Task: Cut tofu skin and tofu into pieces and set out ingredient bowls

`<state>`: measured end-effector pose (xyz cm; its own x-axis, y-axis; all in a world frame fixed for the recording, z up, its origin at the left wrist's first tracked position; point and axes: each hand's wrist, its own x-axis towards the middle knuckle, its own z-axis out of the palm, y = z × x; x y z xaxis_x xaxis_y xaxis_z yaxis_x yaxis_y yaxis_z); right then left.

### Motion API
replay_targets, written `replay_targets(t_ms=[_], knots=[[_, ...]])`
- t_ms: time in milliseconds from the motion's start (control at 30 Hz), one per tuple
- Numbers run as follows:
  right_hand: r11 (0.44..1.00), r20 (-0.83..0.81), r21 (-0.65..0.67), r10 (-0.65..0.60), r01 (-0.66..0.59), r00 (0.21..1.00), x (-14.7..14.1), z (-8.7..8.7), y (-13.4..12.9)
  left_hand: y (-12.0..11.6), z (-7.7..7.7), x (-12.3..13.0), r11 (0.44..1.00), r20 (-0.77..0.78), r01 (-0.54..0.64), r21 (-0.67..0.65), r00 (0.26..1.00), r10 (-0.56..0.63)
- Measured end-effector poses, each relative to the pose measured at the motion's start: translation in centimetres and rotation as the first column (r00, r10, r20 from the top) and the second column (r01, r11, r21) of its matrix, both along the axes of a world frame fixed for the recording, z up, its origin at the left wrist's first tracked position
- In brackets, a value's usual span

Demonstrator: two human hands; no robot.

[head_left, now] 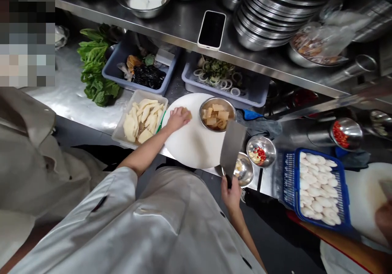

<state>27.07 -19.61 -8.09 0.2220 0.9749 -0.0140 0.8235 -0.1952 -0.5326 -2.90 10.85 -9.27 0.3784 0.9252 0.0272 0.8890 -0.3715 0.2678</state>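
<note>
My left hand (177, 119) rests on a tan food piece (186, 112) at the far left of a round white cutting board (192, 143). Gripped by its handle in my right hand (231, 194) is a cleaver (232, 147), blade raised over the board's right edge. A steel bowl of tan cut pieces (217, 114) sits on the board's far right. Left of the board, a white tray (120, 130) holds pale sliced pieces.
Two small steel bowls (261, 150) (245, 170) lie by the cleaver. A blue basket of white pieces (317, 188) is at right. Grey tubs (139, 67) (225, 82), leafy greens (96, 70), a phone (212, 29) on the shelf, stacked bowls (275, 12). A person stands at left.
</note>
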Motion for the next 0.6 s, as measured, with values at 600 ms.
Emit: replay_targets(t_ms=[600], knots=[[0.854,-0.156,-0.472,0.164,-0.219,0.974,-4.1,7.8,2.6,1.7,1.7,-0.3,0.994,-0.202,0.088,0.058,0.977,-0.074]])
